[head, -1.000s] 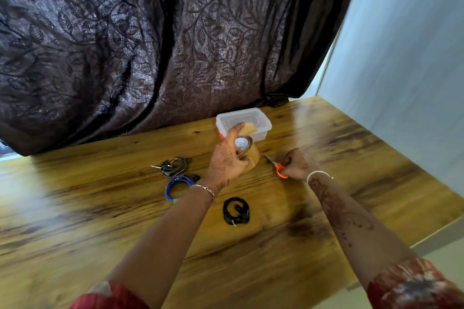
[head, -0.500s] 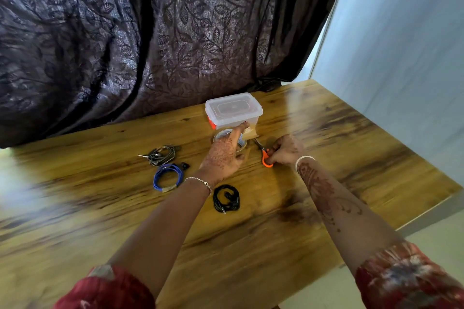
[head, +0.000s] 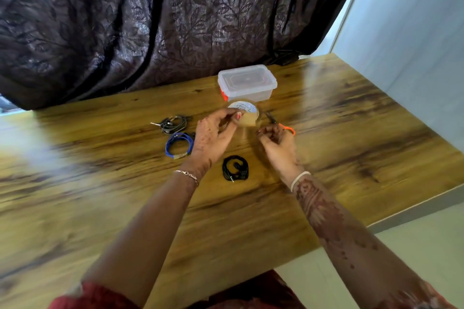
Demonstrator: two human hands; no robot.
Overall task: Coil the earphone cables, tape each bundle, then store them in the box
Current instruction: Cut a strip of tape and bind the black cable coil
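Both hands curl closed: left hand (head: 213, 137) pinches the tape roll (head: 244, 114), right hand (head: 277, 142) grips scissors (head: 281, 125) (orange-handled).

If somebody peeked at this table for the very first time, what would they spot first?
Probably the two hands in the middle: the left hand rests on a tape roll while the right hand sits beside orange-handled scissors. Next, three coiled earphone bundles near them: grey, blue and black. A clear lidded plastic box waits behind, before a dark leafy curtain.
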